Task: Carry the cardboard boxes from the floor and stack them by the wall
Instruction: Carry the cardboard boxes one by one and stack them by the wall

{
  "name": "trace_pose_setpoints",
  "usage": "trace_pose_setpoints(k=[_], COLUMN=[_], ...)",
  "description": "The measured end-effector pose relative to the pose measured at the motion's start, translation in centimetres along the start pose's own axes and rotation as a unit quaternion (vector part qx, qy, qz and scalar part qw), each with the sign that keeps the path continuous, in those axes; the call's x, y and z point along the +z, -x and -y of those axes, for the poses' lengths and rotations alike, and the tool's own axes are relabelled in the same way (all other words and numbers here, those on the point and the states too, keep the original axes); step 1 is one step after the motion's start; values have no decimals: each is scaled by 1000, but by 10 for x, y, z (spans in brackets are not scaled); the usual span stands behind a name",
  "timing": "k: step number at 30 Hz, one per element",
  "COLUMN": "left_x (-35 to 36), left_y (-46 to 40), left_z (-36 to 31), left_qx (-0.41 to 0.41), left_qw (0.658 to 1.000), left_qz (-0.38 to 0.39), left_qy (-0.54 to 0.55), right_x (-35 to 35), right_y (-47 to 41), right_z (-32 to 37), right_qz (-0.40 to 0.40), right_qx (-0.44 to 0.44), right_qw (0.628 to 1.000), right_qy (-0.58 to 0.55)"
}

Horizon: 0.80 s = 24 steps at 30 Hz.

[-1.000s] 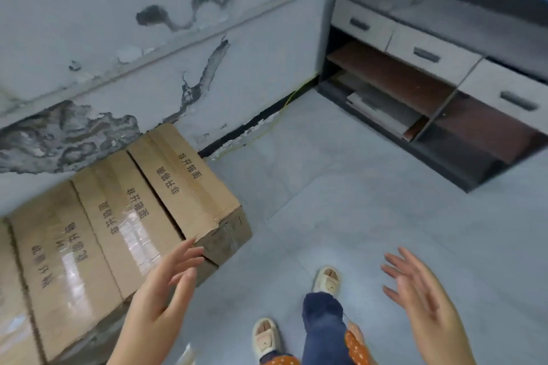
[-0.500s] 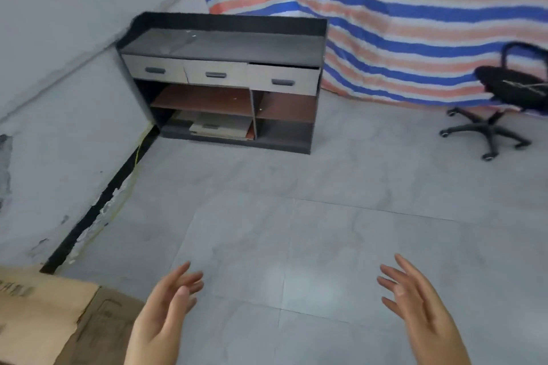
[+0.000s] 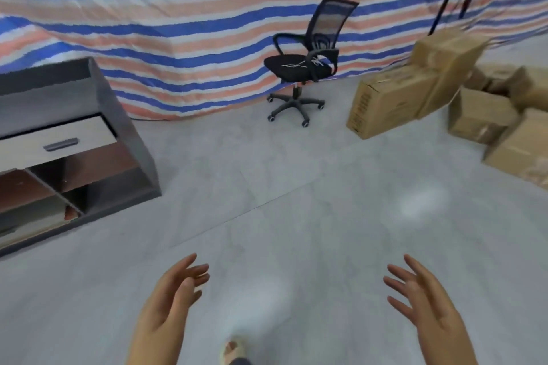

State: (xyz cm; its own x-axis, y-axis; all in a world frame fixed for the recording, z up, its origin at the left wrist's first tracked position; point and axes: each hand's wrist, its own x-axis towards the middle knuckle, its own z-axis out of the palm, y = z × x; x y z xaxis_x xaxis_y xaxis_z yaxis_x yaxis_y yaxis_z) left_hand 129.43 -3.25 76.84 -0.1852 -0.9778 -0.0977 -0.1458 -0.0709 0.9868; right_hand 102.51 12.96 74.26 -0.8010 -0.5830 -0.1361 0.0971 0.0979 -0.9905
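Left hand [image 3: 169, 302]: grip empty, fingers loosely spread | right hand [image 3: 427, 302]: grip empty, fingers loosely spread | floor [image 3: 296, 201]: grey tile | cardboard boxes [image 3: 394, 101]: heaped on floor, far right | office chair [image 3: 302, 68]: before striped tarp [image 3: 178, 24] | cabinet [image 3: 59, 139]: left

The two hands are low in front, the left hand [image 3: 169, 302] on the left and the right hand [image 3: 427, 305] on the right, well apart, both over the floor [image 3: 296, 187]. The cabinet [image 3: 74, 151] stands far to the left. The chair [image 3: 305, 65] stands far ahead, in front of the sheet [image 3: 178, 24]. The boxes [image 3: 444, 83] sit in a pile on the floor to the right of the chair
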Motion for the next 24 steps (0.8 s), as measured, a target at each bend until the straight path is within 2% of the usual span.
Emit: trace_pose_setpoints(k=[4,11,20,24], left_x=[46,132,201,239], left_y=[-36,-135,-324,-384], left_z=[-6,-15,-58,-64], left_qx=[7,28,52,35], left_qw=[998,987,980,979], left_qz=[63,154,192,202], left_qy=[-29,-32,-10,-7], right_x=[-19,-11,55,69], right_y=[-18,-100,-267,-324], right_z=[-9,1,46,46], right_qz=[-60,-109,-149,-150], right_qx=[31,36,-18,-1], right_qw=[998,993,989,989], right_qy=[-17,-5,1,-12])
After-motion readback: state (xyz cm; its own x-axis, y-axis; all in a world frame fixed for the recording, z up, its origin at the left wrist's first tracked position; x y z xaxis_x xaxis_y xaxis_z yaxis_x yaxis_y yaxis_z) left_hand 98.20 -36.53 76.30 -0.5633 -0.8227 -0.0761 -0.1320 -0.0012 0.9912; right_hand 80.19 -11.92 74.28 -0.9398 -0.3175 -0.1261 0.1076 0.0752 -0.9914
